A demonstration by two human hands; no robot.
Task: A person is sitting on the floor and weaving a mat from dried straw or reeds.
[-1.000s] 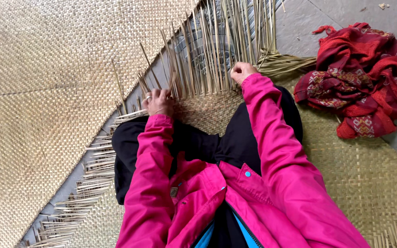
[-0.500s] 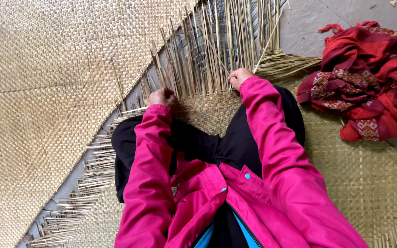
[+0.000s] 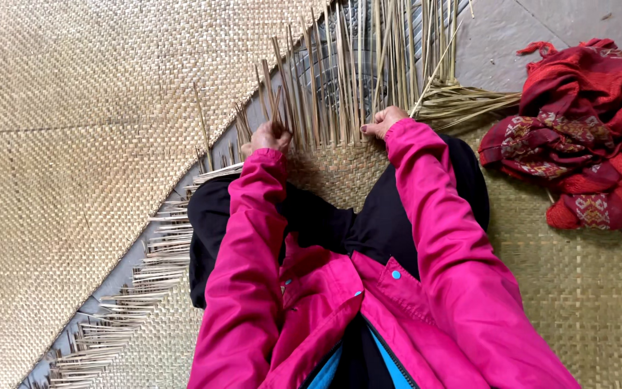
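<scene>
Woven mat (image 3: 73, 180) underneath; left hand (image 3: 268, 137) shifted, grip pinching loose straw strands (image 3: 340, 79); right hand (image 3: 383, 122) unmoved, pinching strands too.

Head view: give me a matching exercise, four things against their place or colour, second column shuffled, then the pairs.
Things:
1. left hand
2. right hand
3. red patterned cloth
4. finished woven mat

Descriptions:
A. bunched up on the grey floor, far right
B. spread flat across the left side, pale straw colour
C. gripping a few upright loose strands at the weave's edge, left of centre
D. fingers curled on the weave's edge, beside a sideways bundle of strands

Pairs: 1-C, 2-D, 3-A, 4-B
</scene>
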